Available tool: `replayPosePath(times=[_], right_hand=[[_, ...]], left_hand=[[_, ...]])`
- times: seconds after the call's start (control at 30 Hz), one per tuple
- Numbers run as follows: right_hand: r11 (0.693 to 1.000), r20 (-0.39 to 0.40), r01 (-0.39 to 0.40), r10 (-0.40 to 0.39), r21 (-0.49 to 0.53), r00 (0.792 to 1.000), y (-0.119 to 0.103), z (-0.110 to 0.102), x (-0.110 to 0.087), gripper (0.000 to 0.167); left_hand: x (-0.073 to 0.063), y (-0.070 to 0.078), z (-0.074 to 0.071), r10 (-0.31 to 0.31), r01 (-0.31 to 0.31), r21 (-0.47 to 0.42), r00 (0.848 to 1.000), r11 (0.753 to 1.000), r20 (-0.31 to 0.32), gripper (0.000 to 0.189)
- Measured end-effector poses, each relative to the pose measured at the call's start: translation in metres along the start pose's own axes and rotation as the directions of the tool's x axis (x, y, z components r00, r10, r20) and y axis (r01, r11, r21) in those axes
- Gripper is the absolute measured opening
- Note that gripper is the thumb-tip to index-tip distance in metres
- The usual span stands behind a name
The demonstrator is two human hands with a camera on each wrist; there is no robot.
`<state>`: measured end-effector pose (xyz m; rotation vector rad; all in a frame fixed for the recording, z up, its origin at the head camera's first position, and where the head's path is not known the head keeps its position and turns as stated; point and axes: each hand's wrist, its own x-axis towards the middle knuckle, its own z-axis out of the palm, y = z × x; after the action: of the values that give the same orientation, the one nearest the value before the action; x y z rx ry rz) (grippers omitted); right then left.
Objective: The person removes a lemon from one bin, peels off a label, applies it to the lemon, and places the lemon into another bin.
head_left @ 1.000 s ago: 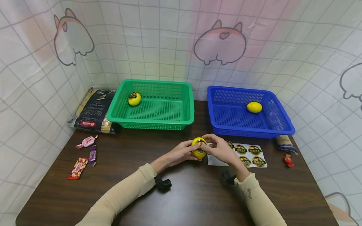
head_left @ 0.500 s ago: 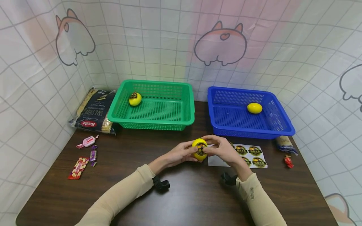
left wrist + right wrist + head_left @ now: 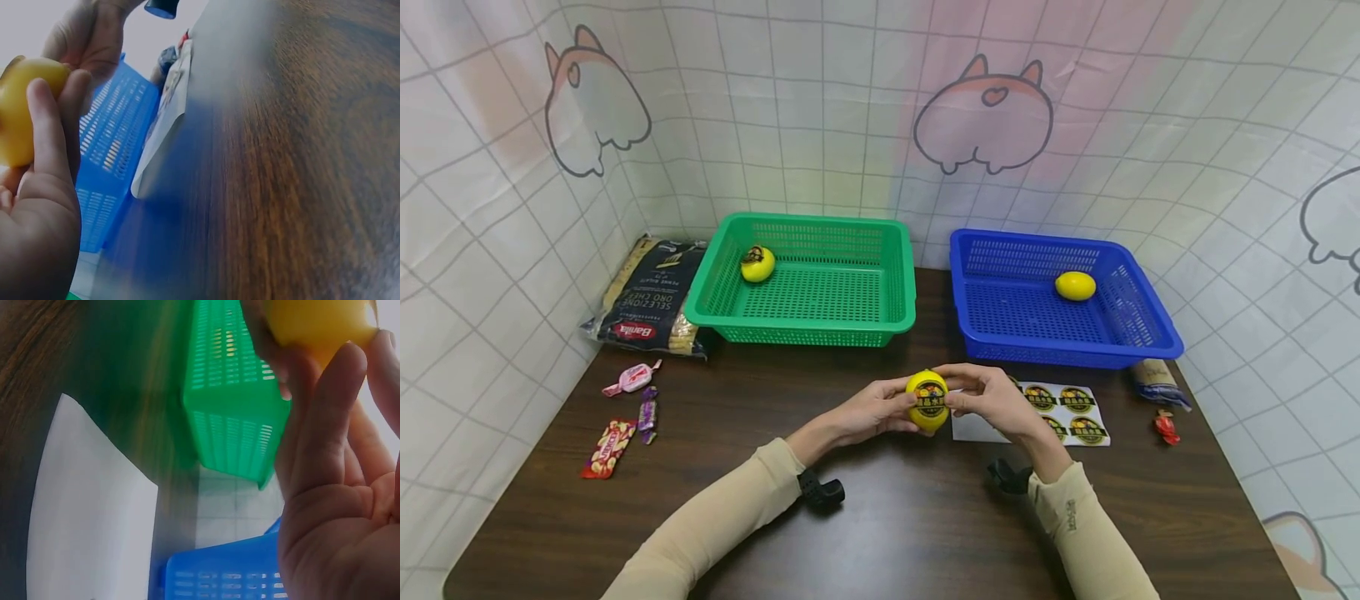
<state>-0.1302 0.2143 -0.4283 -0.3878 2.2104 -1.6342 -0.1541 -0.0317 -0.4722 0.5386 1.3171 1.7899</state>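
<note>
A yellow lemon point(image 3: 928, 415) with a round black-and-gold sticker point(image 3: 931, 398) on its near side is held between both hands over the table. My left hand point(image 3: 874, 410) grips it from the left, thumb at the sticker's edge. From the right, my right hand point(image 3: 992, 402) pinches it, its thumb also by the sticker and its fingers round the back. The left wrist view shows the lemon point(image 3: 19, 109) against the left fingers. Just beneath the right hand lies a white sheet point(image 3: 1078, 417) of matching stickers, partly covered by that hand.
Behind stand a green basket point(image 3: 805, 328) with a stickered lemon point(image 3: 757, 264) and a blue basket point(image 3: 1037, 346) with a plain lemon point(image 3: 1075, 286). A pasta bag point(image 3: 651, 292) and several wrapped sweets point(image 3: 608, 448) lie left; a red sweet point(image 3: 1167, 427) and a small packet point(image 3: 1157, 383) lie right.
The lemon has turned slightly and come a little nearer, and the thumbs have slid towards the sticker's edges, so more of the sticker shows. Both hands keep their hold.
</note>
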Motion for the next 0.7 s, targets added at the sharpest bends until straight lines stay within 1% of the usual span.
replayPosePath(times=[0.1,0.17,0.27,0.37,0.5,0.7], right_hand=[[0.999,-0.011,0.012,-0.012,0.029,1.000,0.001,0.000,0.000,0.043],[0.999,-0.021,0.014,-0.013,0.048,1.000,0.002,0.000,0.000,0.042],[0.998,-0.034,0.018,-0.017,0.053,0.999,0.001,-0.001,0.001,0.041],[0.999,-0.035,0.020,-0.018,0.039,0.999,-0.002,-0.001,0.004,0.040],[1.000,-0.044,0.012,-0.011,0.016,0.999,-0.006,-0.001,0.008,0.038],[1.000,-0.081,-0.019,0.018,-0.006,0.997,-0.012,0.000,0.017,0.041]], left_hand=[[-0.002,0.001,-0.001,0.010,-0.009,-0.031,1.000,0.999,0.020,0.074],[-0.002,0.002,-0.001,0.027,-0.026,-0.051,0.999,0.998,0.033,0.075],[-0.003,0.007,-0.001,0.060,-0.059,-0.048,0.998,0.997,0.026,0.075],[-0.004,0.010,-0.002,0.081,-0.081,-0.001,0.997,0.997,-0.011,0.075],[-0.008,0.014,-0.006,0.086,-0.081,0.063,0.994,0.995,-0.073,0.075],[-0.016,0.023,-0.015,0.115,-0.093,0.141,0.982,0.986,-0.152,0.078]])
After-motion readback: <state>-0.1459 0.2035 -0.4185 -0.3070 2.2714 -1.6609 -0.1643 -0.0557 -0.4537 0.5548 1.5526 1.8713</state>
